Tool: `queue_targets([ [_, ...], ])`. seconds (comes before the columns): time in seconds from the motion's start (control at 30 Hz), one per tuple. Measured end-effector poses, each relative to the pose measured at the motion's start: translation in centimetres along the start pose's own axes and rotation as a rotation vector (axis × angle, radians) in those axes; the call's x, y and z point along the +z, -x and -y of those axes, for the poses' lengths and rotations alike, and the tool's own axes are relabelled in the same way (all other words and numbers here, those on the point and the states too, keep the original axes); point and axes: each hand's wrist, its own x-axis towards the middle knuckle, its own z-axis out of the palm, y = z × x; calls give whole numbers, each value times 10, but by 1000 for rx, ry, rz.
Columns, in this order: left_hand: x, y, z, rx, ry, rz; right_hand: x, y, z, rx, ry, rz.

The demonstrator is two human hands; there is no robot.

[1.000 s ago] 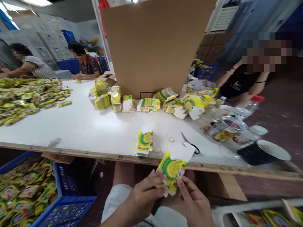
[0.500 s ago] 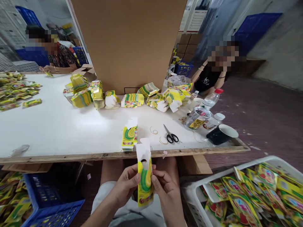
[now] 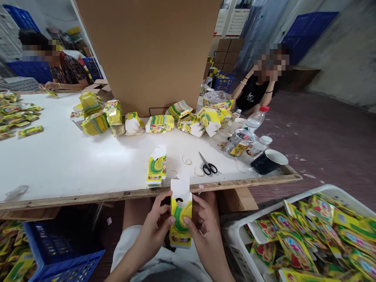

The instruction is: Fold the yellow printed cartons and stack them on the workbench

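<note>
Over my lap I hold a yellow and green printed carton, upright, with its white top flap raised. My left hand grips its left edge, thumb on the front face. On the right edge my right hand grips too, its thumb pressed on the printed front. What lies inside the carton is hidden. Just beyond, a small stack of flat cartons of the same print lies at the table's near edge. Black-handled scissors rest to its right, with loose rubber bands between.
Bundles of cartons line the back of the table before a large cardboard sheet. Bottles, a jar and a dark cup stand right. A white basket and a blue crate hold packets. Two people sit beyond.
The carton has turned to face me more squarely and tilted slightly. My right thumb has moved onto its front, and my left fingers have shifted up its edge. The view has shifted slightly.
</note>
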Motion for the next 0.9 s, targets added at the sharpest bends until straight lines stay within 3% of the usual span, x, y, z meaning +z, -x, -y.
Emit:
queue_targets([
  [0.17, -6, 2, -8, -132, 278, 230, -14, -3, 7, 42, -22, 180],
  [0.27, -3, 5, -7, -183, 402, 303, -19, -7, 11, 36, 26, 195],
  [0.4, -2, 8, -3, -167, 411, 268, -20, -11, 10, -95, 84, 135],
  [0.5, -4, 6, -1, -153, 375, 266, -21, -12, 7, -85, 22, 66],
  [0.57, -6, 3, 1, -132, 303, 268, -24, -12, 7, -120, 62, 38],
  [0.67, -8, -1, 4, -29, 83, 172, -30, -13, 11, -221, 181, 48],
  [0.77, -7, -1, 5, 69, -113, 95, -30, -14, 15, -99, 180, 116],
  [0.9, -2, 3, -2, -4, -84, 171, -20, -12, 12, 91, 227, 161],
])
